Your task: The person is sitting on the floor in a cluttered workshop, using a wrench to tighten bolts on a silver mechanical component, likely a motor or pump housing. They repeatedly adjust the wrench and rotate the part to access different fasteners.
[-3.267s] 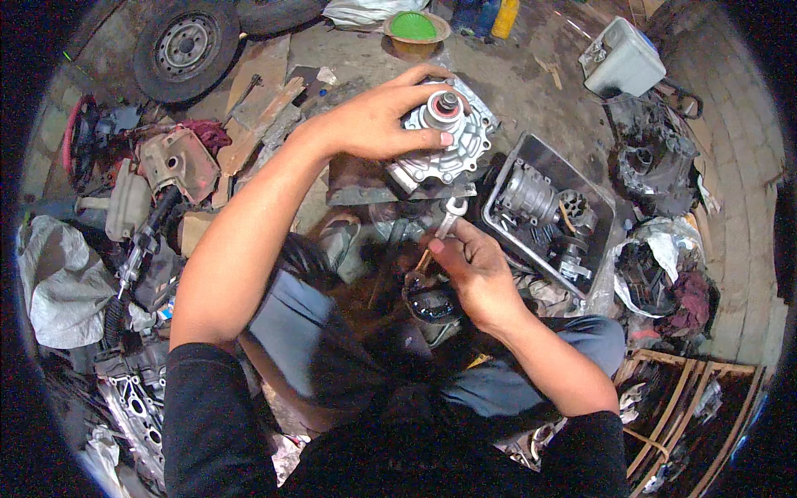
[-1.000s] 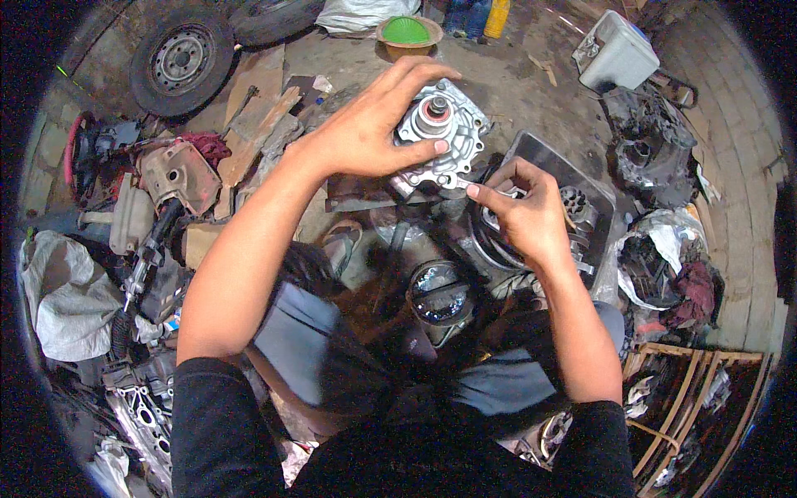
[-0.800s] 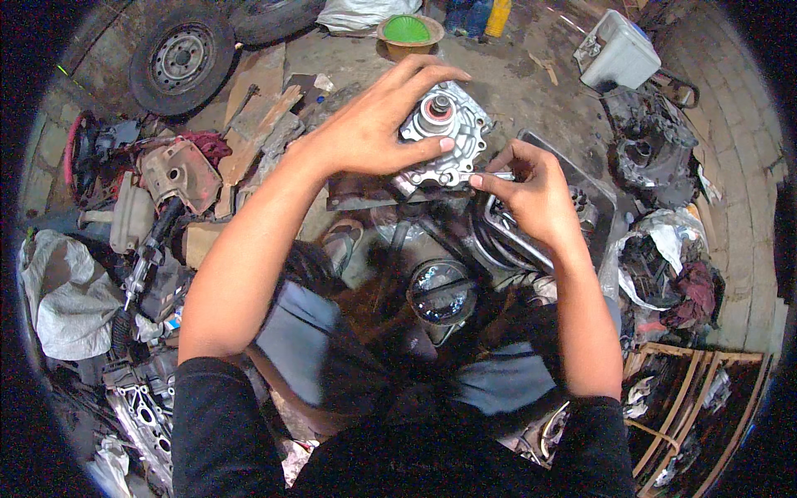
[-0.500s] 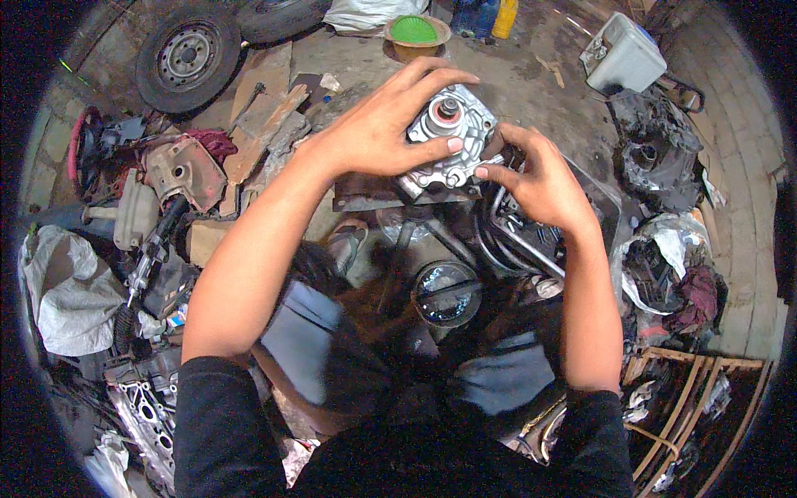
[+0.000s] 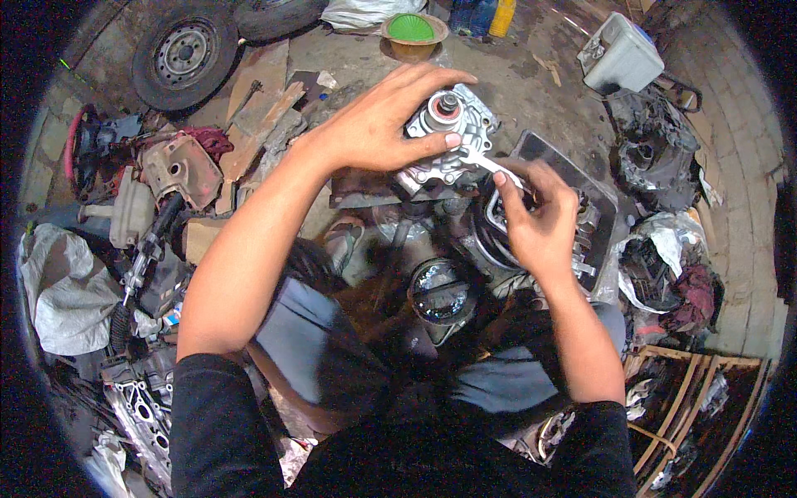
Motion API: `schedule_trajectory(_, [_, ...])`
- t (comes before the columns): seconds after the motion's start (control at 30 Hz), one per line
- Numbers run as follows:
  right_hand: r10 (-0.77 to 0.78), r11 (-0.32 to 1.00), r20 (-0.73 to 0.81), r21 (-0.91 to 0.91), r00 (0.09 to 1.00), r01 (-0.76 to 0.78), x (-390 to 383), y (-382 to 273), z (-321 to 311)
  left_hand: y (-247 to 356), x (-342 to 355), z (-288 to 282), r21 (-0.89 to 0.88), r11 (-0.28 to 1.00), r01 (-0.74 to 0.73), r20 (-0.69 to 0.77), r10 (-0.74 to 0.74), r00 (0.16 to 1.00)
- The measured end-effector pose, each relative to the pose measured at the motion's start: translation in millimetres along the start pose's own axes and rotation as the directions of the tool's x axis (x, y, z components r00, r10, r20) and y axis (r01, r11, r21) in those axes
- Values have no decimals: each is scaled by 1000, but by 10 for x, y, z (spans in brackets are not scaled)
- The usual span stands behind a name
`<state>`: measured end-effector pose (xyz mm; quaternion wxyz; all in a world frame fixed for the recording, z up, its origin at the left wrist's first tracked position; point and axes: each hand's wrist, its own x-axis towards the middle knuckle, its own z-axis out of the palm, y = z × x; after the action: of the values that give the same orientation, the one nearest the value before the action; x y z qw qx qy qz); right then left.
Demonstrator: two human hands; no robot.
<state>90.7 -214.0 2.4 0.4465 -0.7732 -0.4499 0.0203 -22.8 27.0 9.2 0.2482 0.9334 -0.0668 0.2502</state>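
Right hand (image 5: 544, 214) pinches the wrench (image 5: 491, 163) by its shank, head at the housing (image 5: 475, 127), which left hand (image 5: 372, 129) clasps from the side, just left of the tray (image 5: 541, 149); housing likely heavy, rigid, maybe oily, so best held by both flanks.

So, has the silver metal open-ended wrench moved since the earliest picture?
Yes, the wrench moved upward in the picture: from below the nearly still silver, irregular metal housing to overlapping its lower right side.
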Motion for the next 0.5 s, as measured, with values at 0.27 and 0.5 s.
schedule_trajectory(0.27, [313,893,98,307,945,-328,-609,-46,364,14,22,-17,-25,1000,-1,14,2,1000])
schedule_trajectory(0.5, [436,632,330,550,837,-546,-725,-226,455,-4,23,-1,-17,1000,-1,19,1,1000])
